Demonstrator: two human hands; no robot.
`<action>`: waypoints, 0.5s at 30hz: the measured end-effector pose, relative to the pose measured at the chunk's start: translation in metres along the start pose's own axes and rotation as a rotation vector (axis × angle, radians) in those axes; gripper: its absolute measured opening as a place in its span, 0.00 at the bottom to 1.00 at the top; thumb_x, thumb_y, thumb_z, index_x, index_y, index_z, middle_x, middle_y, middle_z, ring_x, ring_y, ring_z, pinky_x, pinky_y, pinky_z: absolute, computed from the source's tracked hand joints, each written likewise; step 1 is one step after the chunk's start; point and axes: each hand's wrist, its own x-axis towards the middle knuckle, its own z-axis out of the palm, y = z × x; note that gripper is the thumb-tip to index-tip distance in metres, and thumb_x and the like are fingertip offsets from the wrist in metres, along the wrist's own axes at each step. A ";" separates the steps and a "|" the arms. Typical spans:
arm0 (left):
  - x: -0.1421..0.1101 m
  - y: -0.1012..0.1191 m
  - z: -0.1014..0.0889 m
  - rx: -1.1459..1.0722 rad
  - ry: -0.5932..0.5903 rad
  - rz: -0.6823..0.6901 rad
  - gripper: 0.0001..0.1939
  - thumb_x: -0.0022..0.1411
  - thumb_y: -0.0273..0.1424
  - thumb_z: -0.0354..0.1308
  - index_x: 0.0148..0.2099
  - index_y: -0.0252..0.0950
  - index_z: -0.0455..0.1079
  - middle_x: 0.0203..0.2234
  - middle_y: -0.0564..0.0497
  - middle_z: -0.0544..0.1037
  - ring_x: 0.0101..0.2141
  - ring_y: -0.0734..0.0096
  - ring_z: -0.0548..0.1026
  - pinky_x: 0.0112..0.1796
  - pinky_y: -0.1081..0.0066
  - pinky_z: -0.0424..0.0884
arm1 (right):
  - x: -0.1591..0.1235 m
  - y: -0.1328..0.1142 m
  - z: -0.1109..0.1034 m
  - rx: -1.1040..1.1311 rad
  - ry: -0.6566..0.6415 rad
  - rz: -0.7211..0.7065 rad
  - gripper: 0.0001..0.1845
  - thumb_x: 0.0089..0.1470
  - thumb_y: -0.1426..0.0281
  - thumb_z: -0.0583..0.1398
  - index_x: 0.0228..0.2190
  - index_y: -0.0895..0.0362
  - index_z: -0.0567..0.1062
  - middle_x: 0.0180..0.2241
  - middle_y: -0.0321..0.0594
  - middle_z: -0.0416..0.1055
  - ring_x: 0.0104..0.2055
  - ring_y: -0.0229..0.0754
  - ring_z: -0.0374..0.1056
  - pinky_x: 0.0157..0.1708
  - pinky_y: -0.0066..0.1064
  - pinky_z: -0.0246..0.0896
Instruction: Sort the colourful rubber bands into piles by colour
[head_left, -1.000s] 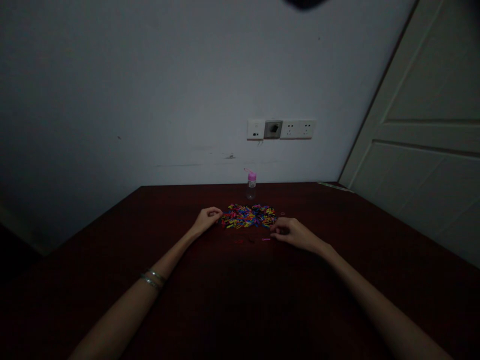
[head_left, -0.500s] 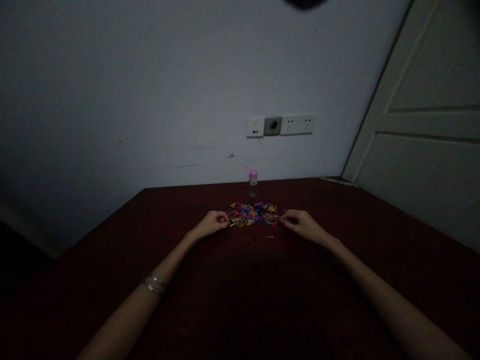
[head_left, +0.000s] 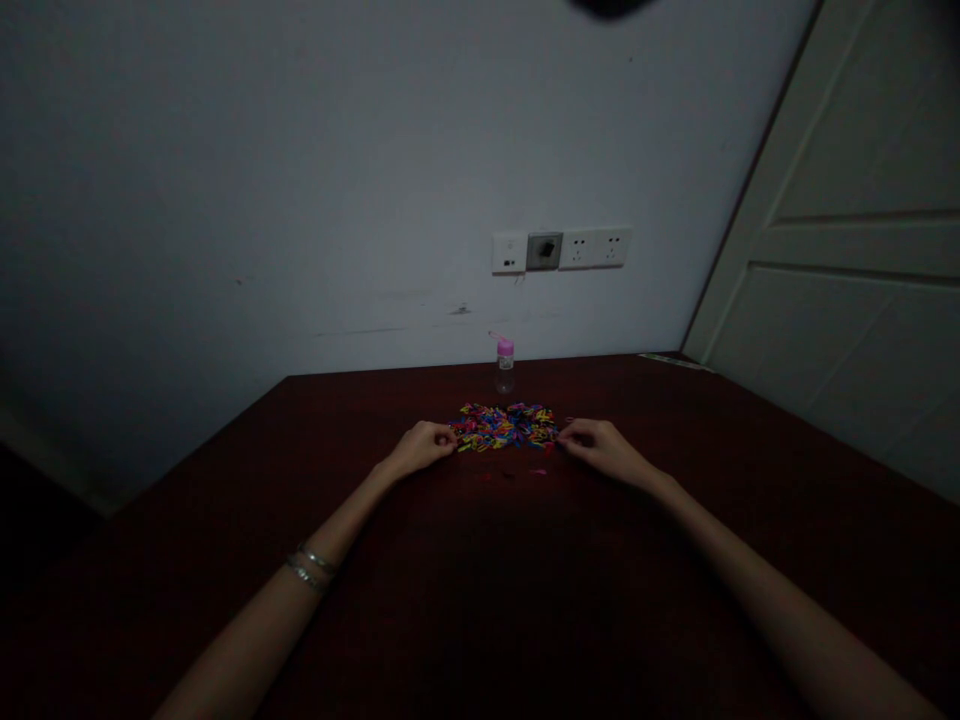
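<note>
A low pile of small, many-coloured loop-like pieces (head_left: 506, 428) lies on the dark red tabletop; they look like little elastic bands, though the dim light blurs their shape. At the pile's left edge rests my left hand (head_left: 426, 446), thumb and forefinger curled together in a pinch. My right hand (head_left: 600, 446) is at the right edge, its fingertips likewise closed against the pieces there. Whatever either pinch holds is too small to make out. Three loose bits, among them a pink one (head_left: 538, 472), lie just in front of the pile.
Behind the pile stands a small clear bottle (head_left: 505, 375) with a pink cap and loop. The dark red table (head_left: 360, 410) meets a pale wall (head_left: 300, 200) carrying sockets (head_left: 596, 248). A panelled door (head_left: 847, 300) rises at the right.
Both hands keep their pinches at the two edges of the pile. The whole view has shifted very slightly; nothing else visibly differs.
</note>
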 end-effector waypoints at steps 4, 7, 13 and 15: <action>-0.004 0.009 -0.002 0.057 -0.018 0.016 0.12 0.52 0.34 0.52 0.35 0.36 0.73 0.25 0.53 0.73 0.26 0.75 0.68 0.27 0.77 0.59 | 0.000 0.001 0.000 0.005 -0.005 0.000 0.11 0.49 0.68 0.55 0.30 0.59 0.75 0.30 0.41 0.71 0.31 0.40 0.66 0.32 0.31 0.61; -0.006 0.016 -0.004 0.165 -0.042 0.023 0.11 0.53 0.35 0.53 0.36 0.38 0.73 0.26 0.53 0.74 0.26 0.74 0.69 0.25 0.77 0.57 | 0.000 0.001 0.000 0.001 -0.008 0.000 0.11 0.49 0.68 0.55 0.30 0.59 0.75 0.30 0.42 0.71 0.32 0.41 0.66 0.33 0.31 0.61; -0.009 0.020 -0.005 0.281 -0.031 0.029 0.11 0.55 0.36 0.52 0.37 0.39 0.72 0.28 0.52 0.75 0.28 0.72 0.70 0.26 0.76 0.57 | 0.000 -0.001 0.001 -0.004 -0.015 0.019 0.11 0.49 0.68 0.55 0.30 0.59 0.75 0.28 0.41 0.71 0.31 0.40 0.66 0.33 0.31 0.60; -0.010 0.021 -0.004 0.289 -0.031 0.036 0.11 0.56 0.36 0.52 0.37 0.39 0.72 0.28 0.52 0.75 0.28 0.72 0.71 0.26 0.76 0.57 | -0.001 -0.002 0.002 0.009 -0.012 0.022 0.11 0.49 0.67 0.54 0.29 0.59 0.75 0.28 0.40 0.70 0.30 0.39 0.65 0.31 0.30 0.60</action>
